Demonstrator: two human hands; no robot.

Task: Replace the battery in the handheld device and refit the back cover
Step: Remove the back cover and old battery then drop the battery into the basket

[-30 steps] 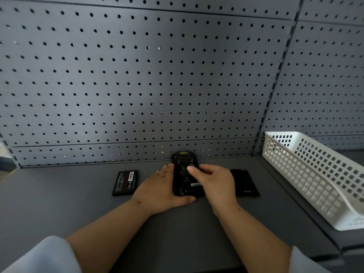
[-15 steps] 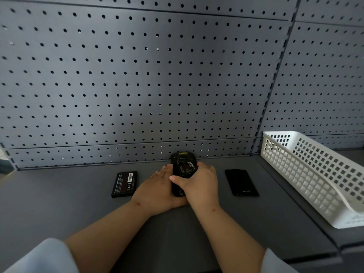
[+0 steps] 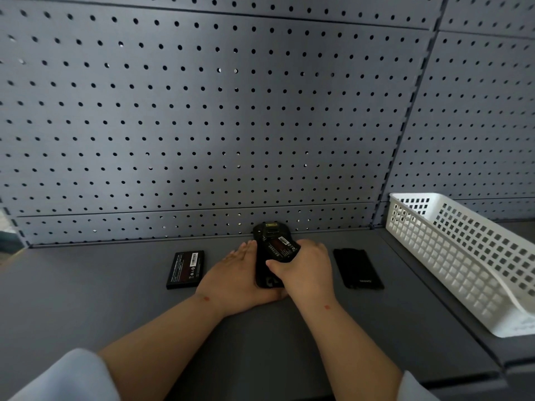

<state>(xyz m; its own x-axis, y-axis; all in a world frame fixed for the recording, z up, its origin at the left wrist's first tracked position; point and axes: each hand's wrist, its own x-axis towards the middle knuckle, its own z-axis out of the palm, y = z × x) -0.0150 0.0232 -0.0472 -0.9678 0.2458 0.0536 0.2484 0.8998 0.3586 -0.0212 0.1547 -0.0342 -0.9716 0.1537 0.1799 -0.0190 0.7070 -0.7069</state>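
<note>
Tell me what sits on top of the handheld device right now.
A labelled battery lies tilted over the open back of the handheld device, gripped by the right hand. The left hand steadies its side. The lower compartment is covered by the hands.

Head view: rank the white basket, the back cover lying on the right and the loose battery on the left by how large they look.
1. White basket, clearly largest, though also nearest.
2. Back cover and loose battery look about alike; not ranked.

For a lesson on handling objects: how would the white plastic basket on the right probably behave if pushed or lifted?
The white basket is mostly perforated wall, so it is probably light for its size. Its long, flat base suggests it would slide on the smooth grey table rather than tip. The thin lattice may flex slightly if squeezed.
</note>
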